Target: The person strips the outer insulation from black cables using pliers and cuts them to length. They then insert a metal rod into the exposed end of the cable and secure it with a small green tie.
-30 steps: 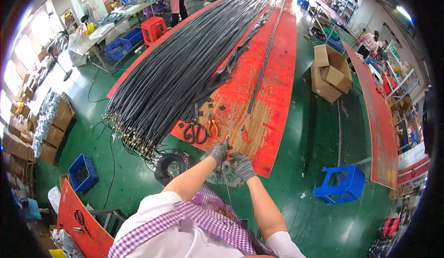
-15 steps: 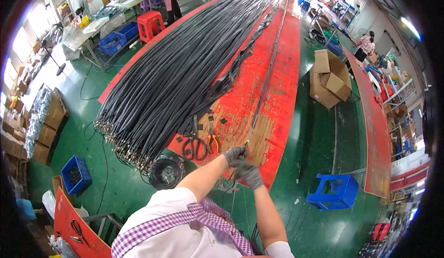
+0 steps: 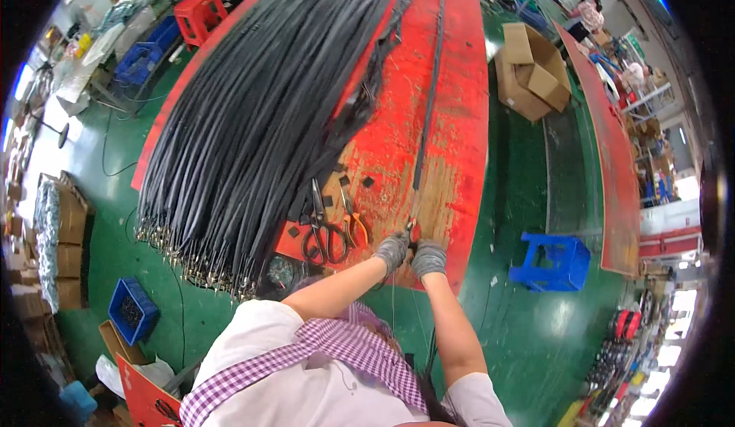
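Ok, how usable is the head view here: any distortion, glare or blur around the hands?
Head view: strong fisheye, the red table edges bow and the corners go black; glare blows out the far right rim near the floor; the gloved left hand and right hand are small but fairly sharp, pinching the end of a black cable; fingers hard to separate.

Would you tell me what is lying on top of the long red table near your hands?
On the red table lie a wide bundle of black cables, large scissors, orange-handled pliers and one long cable ending at the gloved left hand and right hand. The bundle covers the tabletop beneath it.
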Motion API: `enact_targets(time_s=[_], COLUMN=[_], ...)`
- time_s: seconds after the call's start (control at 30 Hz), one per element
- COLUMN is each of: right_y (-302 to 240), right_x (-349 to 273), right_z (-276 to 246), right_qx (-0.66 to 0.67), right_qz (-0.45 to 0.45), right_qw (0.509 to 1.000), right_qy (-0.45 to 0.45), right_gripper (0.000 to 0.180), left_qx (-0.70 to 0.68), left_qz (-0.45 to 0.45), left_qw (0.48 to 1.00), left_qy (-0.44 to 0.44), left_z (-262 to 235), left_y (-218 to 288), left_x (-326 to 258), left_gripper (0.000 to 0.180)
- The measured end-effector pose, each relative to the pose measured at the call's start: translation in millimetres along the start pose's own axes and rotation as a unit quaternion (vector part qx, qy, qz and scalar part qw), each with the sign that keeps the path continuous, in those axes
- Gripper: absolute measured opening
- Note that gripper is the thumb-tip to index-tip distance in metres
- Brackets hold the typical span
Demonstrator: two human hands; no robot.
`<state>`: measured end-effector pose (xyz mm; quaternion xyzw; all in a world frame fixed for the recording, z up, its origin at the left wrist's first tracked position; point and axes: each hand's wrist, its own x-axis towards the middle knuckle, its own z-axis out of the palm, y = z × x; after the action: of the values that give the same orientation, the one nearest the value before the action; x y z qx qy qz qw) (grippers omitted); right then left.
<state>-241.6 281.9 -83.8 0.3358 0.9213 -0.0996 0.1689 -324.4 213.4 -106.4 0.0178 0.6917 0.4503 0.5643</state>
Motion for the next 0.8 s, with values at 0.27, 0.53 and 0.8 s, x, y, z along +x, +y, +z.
enact_targets(time_s=[0.27,0.53,0.8], right_y=[-36,-10,-19], right_x=[-2,2,34], right_z=[-29,-31,-30], right_qx=[-0.078,0.221,0.517], right_qz=[0.03,-0.111,-0.019], right_qw=[0.996,0.956,0.841], right_qy=[0.002,0.159,0.157], right_gripper=[0.014,0.02,0.017], left_qx=[-0.072,-0.327,-0.292], left_qz=[0.057,-0.094,-0.092], left_qw=[0.995,0.928,0.941], left_qy=[-0.043,-0.15,-0.146], left_z=[7,-29,-33], left_y=[-63,8,13], left_x=[45,24,33], left_gripper=[0.026,0.024,0.021])
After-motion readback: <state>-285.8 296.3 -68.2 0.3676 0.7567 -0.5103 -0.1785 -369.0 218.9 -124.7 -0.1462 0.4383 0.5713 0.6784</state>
